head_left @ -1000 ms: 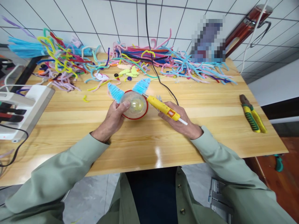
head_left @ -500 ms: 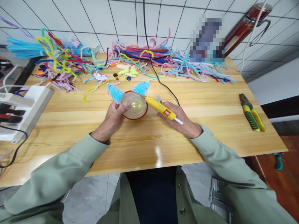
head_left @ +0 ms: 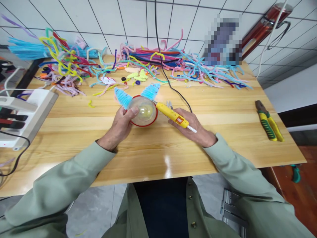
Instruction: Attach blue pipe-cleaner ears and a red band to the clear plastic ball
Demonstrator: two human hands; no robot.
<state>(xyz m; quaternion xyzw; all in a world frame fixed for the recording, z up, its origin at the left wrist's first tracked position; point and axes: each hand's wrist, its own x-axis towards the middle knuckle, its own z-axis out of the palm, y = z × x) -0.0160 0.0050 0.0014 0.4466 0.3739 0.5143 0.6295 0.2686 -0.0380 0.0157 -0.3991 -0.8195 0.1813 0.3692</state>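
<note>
My left hand (head_left: 122, 124) grips a clear round plastic dome (head_left: 144, 112) with a red rim, the thumb pressed on its top. Two blue fuzzy ear-shaped pieces (head_left: 150, 91) stand out from the dome's far edge. In my right hand (head_left: 192, 125) is a yellow hot glue gun (head_left: 172, 114) with a white glue stick (head_left: 191, 129) poking out of its back end. The gun's nozzle is close to the rim, near the base of the right ear; I cannot tell whether it touches. A small metal tool (head_left: 169, 104) lies just behind the gun, partly hidden.
Loose pipe cleaners (head_left: 153, 59) in many colours are heaped along the tiled wall. Pliers (head_left: 268, 120) lie at the right, and a white power strip (head_left: 32, 115) stands at the left. A black cable (head_left: 177, 91) crosses the wooden table (head_left: 153, 158). A red thermos (head_left: 264, 29) leans back right.
The glue gun and my right hand have shifted very slightly right, along with a small turn of the whole view. Both hands keep their holds.
</note>
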